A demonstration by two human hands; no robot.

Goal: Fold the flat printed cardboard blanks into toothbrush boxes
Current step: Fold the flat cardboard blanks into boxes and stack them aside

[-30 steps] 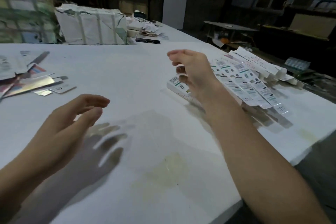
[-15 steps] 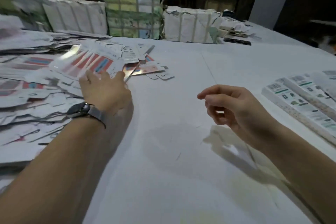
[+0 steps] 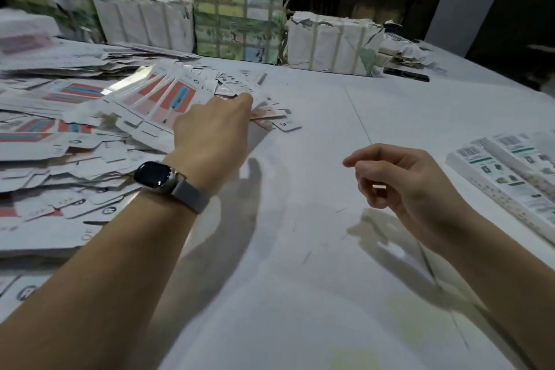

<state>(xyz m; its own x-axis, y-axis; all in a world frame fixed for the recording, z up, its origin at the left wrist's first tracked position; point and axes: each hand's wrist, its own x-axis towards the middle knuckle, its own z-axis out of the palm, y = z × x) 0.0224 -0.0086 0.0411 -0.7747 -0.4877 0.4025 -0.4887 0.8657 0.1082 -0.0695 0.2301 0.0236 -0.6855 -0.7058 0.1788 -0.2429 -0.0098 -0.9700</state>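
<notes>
Head view: left hand (image 3: 210,129) reaches onto fanned blanks (image 3: 162,96) at worktop (image 3: 330,249) left; its fingers hidden, grip unclear. Right hand (image 3: 399,180) hovers empty, fingers loosely curled, beside folded boxes (image 3: 504,177). I'd peel single top blank, not several.

Two bare forearms, no sleeves in sight. Left hand (image 3: 213,126), right hand (image 3: 402,180): no rings or gloves visible. Left wrist wears watch (image 3: 154,175): dark rounded-square screen, silvery case, grey woven band (image 3: 189,197).
</notes>
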